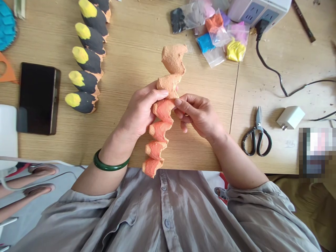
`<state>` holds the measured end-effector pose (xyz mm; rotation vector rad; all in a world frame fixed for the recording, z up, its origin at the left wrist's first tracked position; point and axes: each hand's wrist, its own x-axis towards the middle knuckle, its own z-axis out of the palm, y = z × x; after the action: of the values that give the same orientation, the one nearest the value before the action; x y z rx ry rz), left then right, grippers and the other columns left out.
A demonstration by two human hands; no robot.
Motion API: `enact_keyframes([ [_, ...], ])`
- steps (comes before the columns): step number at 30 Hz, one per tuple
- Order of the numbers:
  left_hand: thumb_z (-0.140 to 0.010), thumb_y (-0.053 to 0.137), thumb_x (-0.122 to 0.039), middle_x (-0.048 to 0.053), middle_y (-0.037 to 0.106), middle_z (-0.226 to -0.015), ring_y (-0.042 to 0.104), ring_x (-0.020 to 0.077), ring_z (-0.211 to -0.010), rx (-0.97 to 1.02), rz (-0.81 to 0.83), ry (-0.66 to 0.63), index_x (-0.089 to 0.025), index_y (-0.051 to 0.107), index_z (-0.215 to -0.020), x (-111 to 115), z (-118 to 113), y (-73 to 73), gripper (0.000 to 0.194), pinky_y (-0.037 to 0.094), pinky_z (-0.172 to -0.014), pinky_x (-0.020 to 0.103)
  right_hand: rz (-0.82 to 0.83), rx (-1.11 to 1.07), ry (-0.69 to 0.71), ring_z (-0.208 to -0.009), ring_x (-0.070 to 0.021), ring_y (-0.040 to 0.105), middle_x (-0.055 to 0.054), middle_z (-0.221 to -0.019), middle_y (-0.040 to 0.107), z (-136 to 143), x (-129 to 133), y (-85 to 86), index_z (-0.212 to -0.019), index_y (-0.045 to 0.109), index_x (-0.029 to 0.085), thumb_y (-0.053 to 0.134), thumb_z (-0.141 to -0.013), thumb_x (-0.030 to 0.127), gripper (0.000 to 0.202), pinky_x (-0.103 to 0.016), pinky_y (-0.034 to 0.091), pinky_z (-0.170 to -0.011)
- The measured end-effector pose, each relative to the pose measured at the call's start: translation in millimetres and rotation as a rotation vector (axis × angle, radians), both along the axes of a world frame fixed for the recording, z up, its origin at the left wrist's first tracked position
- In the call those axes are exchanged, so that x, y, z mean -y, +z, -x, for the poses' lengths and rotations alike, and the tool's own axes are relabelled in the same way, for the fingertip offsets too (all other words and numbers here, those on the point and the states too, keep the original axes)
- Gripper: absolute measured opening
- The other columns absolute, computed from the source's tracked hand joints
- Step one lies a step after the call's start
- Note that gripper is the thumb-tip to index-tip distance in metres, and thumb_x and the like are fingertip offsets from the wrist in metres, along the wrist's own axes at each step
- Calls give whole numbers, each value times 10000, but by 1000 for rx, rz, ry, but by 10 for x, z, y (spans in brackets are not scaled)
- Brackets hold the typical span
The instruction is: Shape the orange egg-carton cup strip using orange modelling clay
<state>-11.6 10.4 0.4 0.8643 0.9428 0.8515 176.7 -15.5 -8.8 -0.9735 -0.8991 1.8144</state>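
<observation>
A strip of egg-carton cups [163,111] hangs over the table's front edge, the lower cups coated in orange clay and the two at the far end bare tan. My left hand [141,106] grips the strip from the left, its thumb lying on a tan cup. From the right, my right hand [196,112] pinches the strip's edge between thumb and forefinger, where the orange coating meets the tan part. Its other fingers curl below. Whether a bit of clay sits in that pinch I cannot make out.
At left lie a black-and-yellow coated cup strip [90,82] and a black phone [38,99]. Bagged coloured clay [214,33] and a power strip [258,12] with a cord are at the back. Scissors [258,134] and a white charger [290,117] lie at right.
</observation>
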Motion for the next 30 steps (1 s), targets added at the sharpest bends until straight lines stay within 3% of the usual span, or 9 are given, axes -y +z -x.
enact_keyframes([
  [5,-983,787,-369,52,807,-926,825,302,-1036,18,41,42,-257,845,-1024,36,-86,114,133,686,-856,414,91,-46,-12,-508,-55,368,74,-693,587,2,-22,37,-807,685,210,1063,-867,682,608,-189,513,-398],
  [9,-999,831,-360,37,774,-968,788,287,-1056,1,-28,173,-275,819,-935,45,-105,112,107,660,-945,439,67,-26,-70,-508,-64,344,71,-693,586,-3,-17,63,-890,747,197,1026,-903,625,511,-211,506,-389],
  [15,-923,984,-465,6,845,-1179,629,392,-1566,-45,-67,222,-387,834,-1021,51,-59,60,195,607,-1053,457,-51,207,-222,-628,-122,517,55,-725,572,49,108,100,-1118,808,232,919,-1034,471,277,-211,521,-476],
  [22,-950,1038,-530,-19,847,-1389,549,363,-1667,-147,-191,278,-282,767,-1233,72,-66,51,463,536,-1210,392,-168,382,-196,-648,-130,544,37,-797,654,81,222,97,-1297,841,215,832,-1036,289,271,-253,521,-547],
  [27,-940,1004,-550,-36,857,-1383,588,370,-1662,-206,-160,244,-356,786,-1153,50,-51,41,362,579,-1155,443,-93,320,-148,-569,-106,495,60,-717,593,35,131,52,-1160,842,209,849,-1058,350,175,-228,458,-483],
  [30,-945,1014,-530,-30,862,-1312,672,348,-1540,-154,-140,258,-377,819,-1087,48,-53,21,286,576,-1148,447,32,153,-1,-535,-83,420,66,-675,557,9,65,69,-927,776,203,941,-1019,500,352,-217,407,-431],
])
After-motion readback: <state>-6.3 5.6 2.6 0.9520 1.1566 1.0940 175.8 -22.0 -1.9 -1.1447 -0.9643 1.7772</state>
